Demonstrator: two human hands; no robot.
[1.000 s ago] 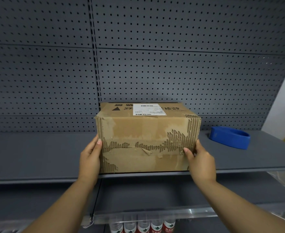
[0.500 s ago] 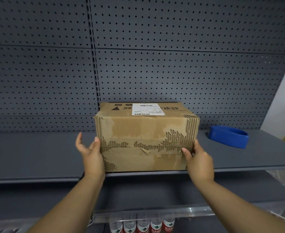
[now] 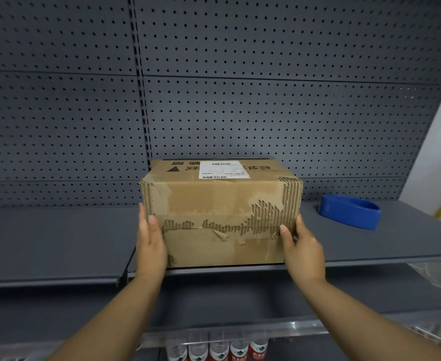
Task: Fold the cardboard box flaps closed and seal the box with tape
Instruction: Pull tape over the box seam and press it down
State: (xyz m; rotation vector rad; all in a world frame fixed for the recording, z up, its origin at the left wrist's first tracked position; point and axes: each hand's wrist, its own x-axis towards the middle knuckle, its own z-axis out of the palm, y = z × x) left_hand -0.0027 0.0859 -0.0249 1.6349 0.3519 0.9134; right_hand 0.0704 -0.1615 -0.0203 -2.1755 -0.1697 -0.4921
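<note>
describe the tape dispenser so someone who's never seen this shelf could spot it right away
Start at the grey metal shelf in front of the perforated back panel, where both hands hold a worn cardboard box at the front edge. Look past the box's right side, further back on the same shelf. The tape dispenser sits there alone, a low rounded piece of bright blue plastic, the only blue thing in view.

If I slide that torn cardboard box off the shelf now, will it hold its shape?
The cardboard box probably keeps its shape: corners look square. Its front liner is peeled to bare fluting, so that face may dent. The left hand and right hand flank it; weight cannot be judged.
</note>
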